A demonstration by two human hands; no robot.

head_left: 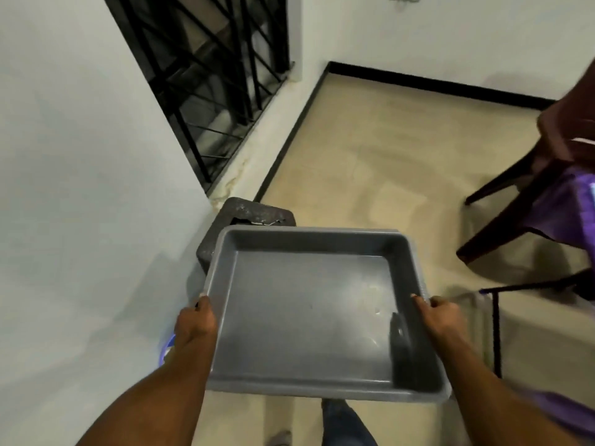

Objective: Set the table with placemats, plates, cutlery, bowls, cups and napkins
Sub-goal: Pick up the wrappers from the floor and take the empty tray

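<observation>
Two bare hands carry one grey plastic tray (pixel 244 378) out in front of the person, above the beige floor (pixel 370 162). Left hand (pixel 195 320) grips the tray's left rim with the thumb over the edge; right hand (pixel 442 317) grips the right rim the same way, fingers curled beneath. Inside the tray I count a single dark object (pixel 401 333), lying against the right wall near the right hand; it is too blurred to name. No placemats, plates or cups show in the tray. No label or writing can be read on it.

Just beyond the tray's far edge stands one dark speckled stool (pixel 257 212), close against the white wall (pixel 80 156). One window with a black metal grille (pixel 206 69) sits in that wall. To the right stand two dark brown chairs (pixel 553 140), apparently stacked, with purple cloth (pixel 566 204) draped over them. Below the tray, one leg in blue jeans (pixel 346 420) shows. A black skirting strip (pixel 434 85) runs along the far wall.
</observation>
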